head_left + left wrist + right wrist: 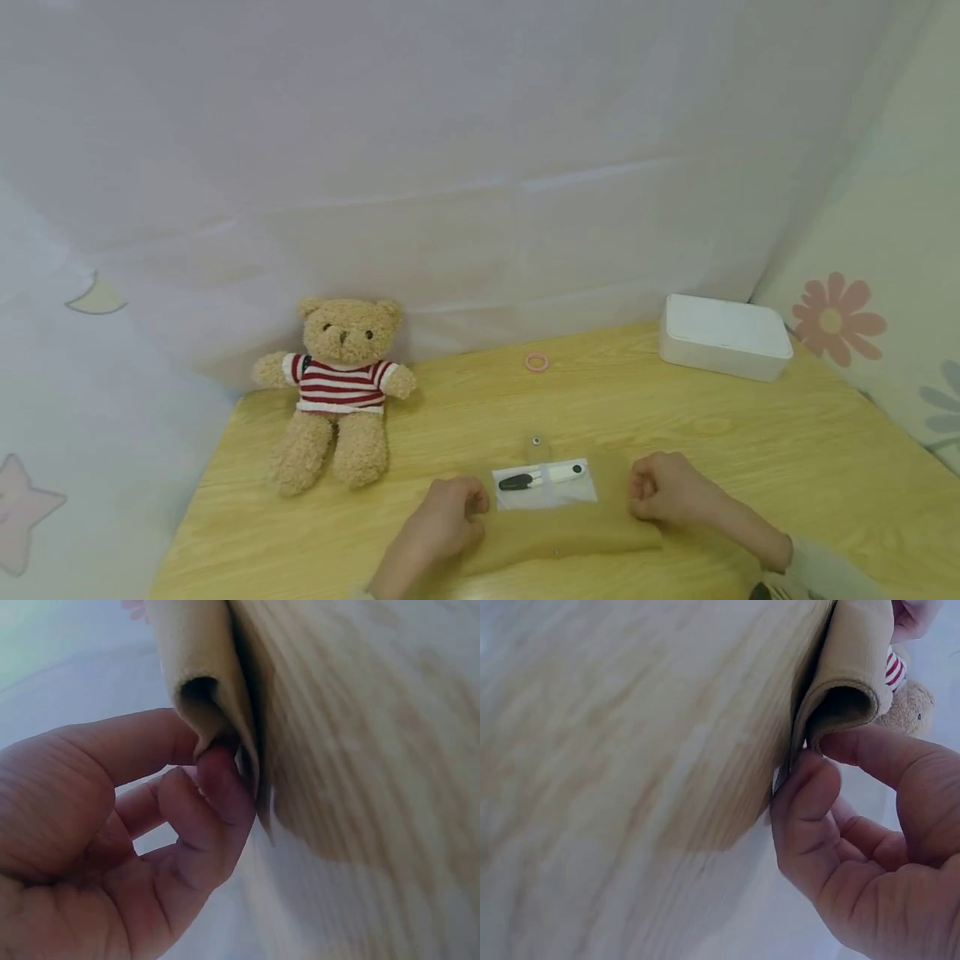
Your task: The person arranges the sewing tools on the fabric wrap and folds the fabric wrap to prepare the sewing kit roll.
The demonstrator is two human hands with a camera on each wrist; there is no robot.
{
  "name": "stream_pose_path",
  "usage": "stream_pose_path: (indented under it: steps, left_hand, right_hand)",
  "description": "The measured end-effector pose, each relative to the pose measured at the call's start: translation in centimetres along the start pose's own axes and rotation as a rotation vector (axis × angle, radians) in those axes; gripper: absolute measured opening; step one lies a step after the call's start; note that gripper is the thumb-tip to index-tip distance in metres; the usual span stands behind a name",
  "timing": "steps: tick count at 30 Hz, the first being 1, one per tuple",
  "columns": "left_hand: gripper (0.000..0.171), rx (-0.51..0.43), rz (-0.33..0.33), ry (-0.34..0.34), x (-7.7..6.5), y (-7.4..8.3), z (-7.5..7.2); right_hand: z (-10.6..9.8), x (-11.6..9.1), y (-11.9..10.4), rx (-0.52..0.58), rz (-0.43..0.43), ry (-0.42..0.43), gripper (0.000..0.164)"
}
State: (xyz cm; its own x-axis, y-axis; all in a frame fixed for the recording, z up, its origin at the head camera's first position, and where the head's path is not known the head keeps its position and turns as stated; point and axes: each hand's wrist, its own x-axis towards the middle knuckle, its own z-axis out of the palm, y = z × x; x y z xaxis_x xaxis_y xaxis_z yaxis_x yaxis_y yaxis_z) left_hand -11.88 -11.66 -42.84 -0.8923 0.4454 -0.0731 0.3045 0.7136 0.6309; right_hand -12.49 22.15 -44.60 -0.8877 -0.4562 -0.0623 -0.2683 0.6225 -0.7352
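A tan sheet of thick fabric (562,537) lies in front of me, its near edge folded over in a loose curl. On it rests a white packet (525,500) with a small black-and-white tool (516,482) crossed by a pale band. Beyond the packet sticks out a tab with a round snap (536,442). My left hand (450,517) pinches the fabric's left edge between thumb and fingers; the left wrist view shows the curled end (214,667) there. At the opposite edge my right hand (667,487) pinches the fabric, beside the hollow fold (855,652) in the right wrist view.
A teddy bear (341,383) in a striped shirt sits at the back left of the wooden table (450,400). A pink ring (537,362) lies near the back edge. At the back right stands a white lidded box (726,335). Curtain-like walls surround the table.
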Motion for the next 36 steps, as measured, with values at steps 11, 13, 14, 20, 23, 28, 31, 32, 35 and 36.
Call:
stream_pose_path:
  steps: [11, 13, 14, 20, 23, 28, 31, 32, 35, 36]
  left_hand:
    - [0.021, 0.008, 0.025, 0.085, -0.5, 0.0, 0.7]
    - [0.020, -0.010, 0.013, 0.071, -0.6, 0.0, 0.7]
    - [0.020, -0.014, 0.011, 0.065, -0.7, -0.1, 0.7]
    - [0.020, 0.004, 0.009, 0.075, -0.6, -0.1, 0.6]
    - [0.024, 0.074, 0.051, 0.104, -0.4, -0.1, 0.7]
    - [0.026, 0.146, 0.308, 0.105, 0.0, 0.0, 1.2]
    - [0.024, 0.207, 0.442, 0.059, -0.2, 0.2, 1.3]
    - [0.025, 0.226, 0.453, 0.039, -0.3, 0.2, 1.2]
    - [0.021, 0.258, 0.407, -0.027, -0.8, 0.7, 1.0]
    - [0.022, 0.249, 0.362, -0.058, -1.0, 0.9, 0.9]
  right_hand:
    - [0.8, 0.0, -0.3, -0.193, -0.199, 0.022, 0.018]
    - [0.7, 0.0, -0.2, -0.163, -0.189, -0.011, 0.014]
    - [0.6, 0.0, -0.2, -0.137, -0.172, -0.027, 0.012]
    - [0.4, 0.3, 0.0, -0.058, -0.115, -0.019, 0.009]
    - [0.6, 0.5, -0.1, -0.096, -0.123, 0.013, 0.016]
    - [1.3, 0.8, -0.1, -0.129, -0.288, 0.101, 0.027]
    - [1.7, 1.0, 0.0, -0.126, -0.442, 0.109, 0.035]
    - [1.8, 1.0, 0.1, -0.125, -0.477, 0.099, 0.036]
    - [1.8, 0.7, -0.1, -0.140, -0.496, 0.058, 0.025]
    - [1.8, 0.5, -0.2, -0.154, -0.485, 0.041, 0.020]
